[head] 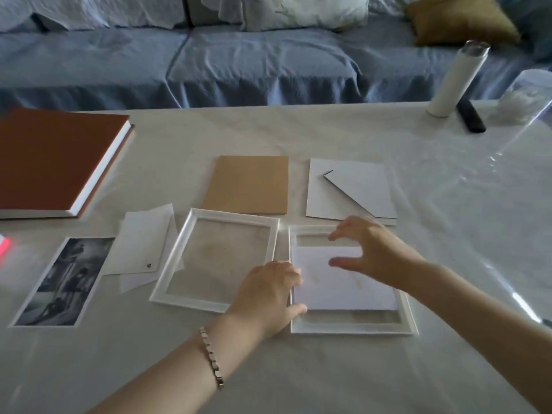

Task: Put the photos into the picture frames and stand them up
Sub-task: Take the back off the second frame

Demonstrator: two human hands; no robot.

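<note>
Both bare forearms reach in from the near edge. The left hand (268, 297) lies back-up, a link bracelet (212, 361) on its wrist, its fingers curled toward the right and its thumb stretched out on the near side. Whether it pinches anything cannot be told. The right hand (367, 249), slightly farther away and to the right, is held palm-down, fingers spread and loosely bent, pointing left.

head view | we look forward and down | table (298, 135) close beneath us | sofa (239, 61) beyond, top of view
</note>
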